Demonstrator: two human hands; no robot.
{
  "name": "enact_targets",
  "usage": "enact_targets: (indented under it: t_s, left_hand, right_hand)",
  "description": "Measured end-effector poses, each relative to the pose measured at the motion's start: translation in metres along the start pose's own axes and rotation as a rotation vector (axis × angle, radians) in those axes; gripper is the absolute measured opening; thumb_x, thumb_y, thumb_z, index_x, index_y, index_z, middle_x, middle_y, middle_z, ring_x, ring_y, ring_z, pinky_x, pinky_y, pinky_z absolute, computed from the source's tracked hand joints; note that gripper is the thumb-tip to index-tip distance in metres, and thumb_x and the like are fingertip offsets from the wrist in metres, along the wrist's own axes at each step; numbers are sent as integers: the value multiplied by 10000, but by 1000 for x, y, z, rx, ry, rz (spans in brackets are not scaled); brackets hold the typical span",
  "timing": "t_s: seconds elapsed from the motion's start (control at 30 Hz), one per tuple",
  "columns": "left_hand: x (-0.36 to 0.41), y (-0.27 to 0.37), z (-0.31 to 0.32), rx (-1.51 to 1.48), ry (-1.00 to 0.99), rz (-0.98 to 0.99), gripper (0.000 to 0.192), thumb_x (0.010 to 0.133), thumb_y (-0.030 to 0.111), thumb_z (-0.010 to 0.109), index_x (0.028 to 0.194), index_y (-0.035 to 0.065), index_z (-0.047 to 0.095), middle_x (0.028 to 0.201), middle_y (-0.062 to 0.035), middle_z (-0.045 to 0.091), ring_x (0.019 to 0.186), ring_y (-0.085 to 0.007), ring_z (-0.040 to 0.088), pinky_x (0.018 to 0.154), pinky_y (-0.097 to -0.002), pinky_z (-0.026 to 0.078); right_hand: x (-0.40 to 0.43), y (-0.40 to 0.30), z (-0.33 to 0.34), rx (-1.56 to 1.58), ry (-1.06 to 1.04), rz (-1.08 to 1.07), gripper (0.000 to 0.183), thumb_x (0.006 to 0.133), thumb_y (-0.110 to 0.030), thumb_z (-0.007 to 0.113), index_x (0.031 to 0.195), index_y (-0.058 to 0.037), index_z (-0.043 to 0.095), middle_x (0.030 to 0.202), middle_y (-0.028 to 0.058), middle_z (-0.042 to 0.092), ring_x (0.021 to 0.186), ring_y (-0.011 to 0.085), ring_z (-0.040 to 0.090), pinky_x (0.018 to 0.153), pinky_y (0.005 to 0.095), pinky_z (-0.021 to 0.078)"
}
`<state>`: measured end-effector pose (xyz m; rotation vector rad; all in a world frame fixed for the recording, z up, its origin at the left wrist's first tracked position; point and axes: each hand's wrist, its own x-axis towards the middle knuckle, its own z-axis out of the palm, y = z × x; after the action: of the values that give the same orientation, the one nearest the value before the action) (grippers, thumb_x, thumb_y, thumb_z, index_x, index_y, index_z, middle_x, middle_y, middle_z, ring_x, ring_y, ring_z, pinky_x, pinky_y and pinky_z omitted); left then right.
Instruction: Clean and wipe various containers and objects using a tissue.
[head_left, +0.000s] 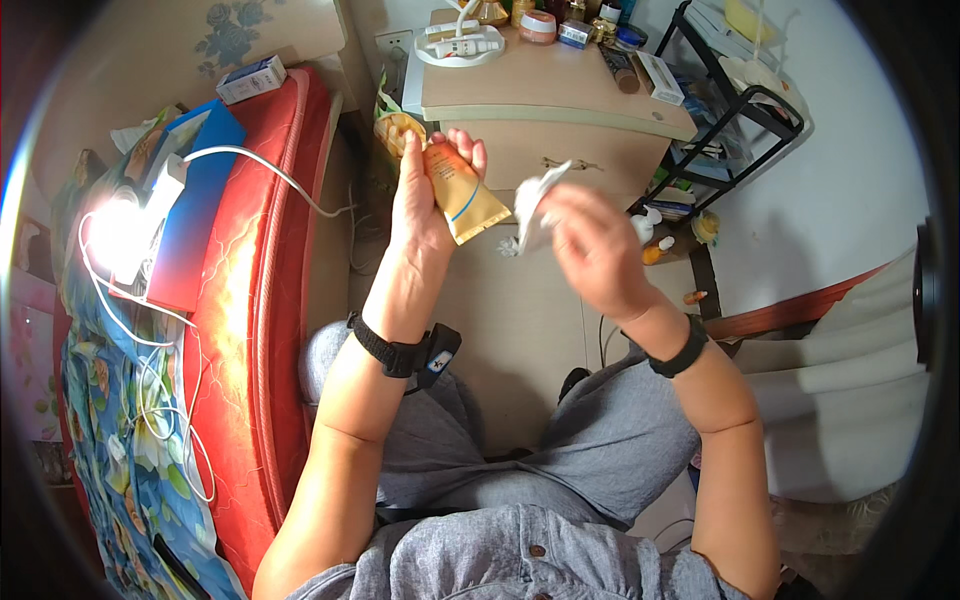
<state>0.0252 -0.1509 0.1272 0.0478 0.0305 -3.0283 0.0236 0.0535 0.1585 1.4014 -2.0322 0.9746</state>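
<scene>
My left hand (420, 195) holds a yellow-orange squeeze tube (461, 195) by its upper end. The tube's flat crimped end points down and to the right, and its face bears print and a blue curved line. Its cap end is hidden among my fingers. To the right of the tube, my right hand (596, 247) pinches a crumpled white tissue (534, 206); the hand is blurred. A gap separates the tissue from the tube. Both hands are raised over the floor in front of the dresser (525, 142).
A white tray (459, 56) and several cosmetic jars (538, 27) stand on the dresser. A black metal rack (739, 112) is at the right. On the left, a red mattress (247, 300) carries a blue box (199, 202), a bright lamp (124, 232) and loose white cable (259, 156). Bottles (657, 250) stand on the floor.
</scene>
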Motion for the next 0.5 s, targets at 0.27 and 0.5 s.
enact_targets:
  t_s: [0.27,0.5]
  left_hand:
    - [-24,-48,-3,378,-141,-180,365,977,368,480,1133,45,544,1218,-135,580,1201,-263,512,1023,-387,422]
    - [-12,-30,5,430,-156,123,325,981,379,455,1024,83,582,1232,-125,585,1263,-243,462,1098,-409,324]
  right_hand:
    - [14,-13,17,133,-82,51,331,828,-1,529,1155,28,565,1198,171,546,1122,349,518,963,423,418]
    - [6,-14,23,369,79,323,276,873,-7,506,1141,39,554,1080,199,597,981,364,582,858,364,472]
